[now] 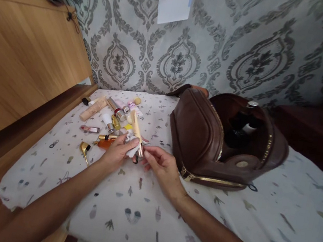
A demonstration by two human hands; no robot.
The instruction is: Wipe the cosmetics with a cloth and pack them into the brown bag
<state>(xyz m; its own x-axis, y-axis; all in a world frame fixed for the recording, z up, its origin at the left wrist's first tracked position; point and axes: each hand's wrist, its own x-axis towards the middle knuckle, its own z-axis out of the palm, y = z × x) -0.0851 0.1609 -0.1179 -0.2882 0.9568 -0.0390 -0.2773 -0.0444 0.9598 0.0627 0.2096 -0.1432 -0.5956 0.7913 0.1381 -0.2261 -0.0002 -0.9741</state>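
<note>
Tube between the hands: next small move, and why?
I'd probably turn the tube slightly against the cloth: the left hand grips the cloth right at the tube, and the fingertips of the right hand are at its near end, well placed to turn it.

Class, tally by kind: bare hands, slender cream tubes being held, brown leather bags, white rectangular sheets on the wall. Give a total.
Bare hands: 2 (left hand, right hand)
Slender cream tube, held: 1
Brown leather bag: 1
White rectangular sheet: 1
Total: 5
</note>
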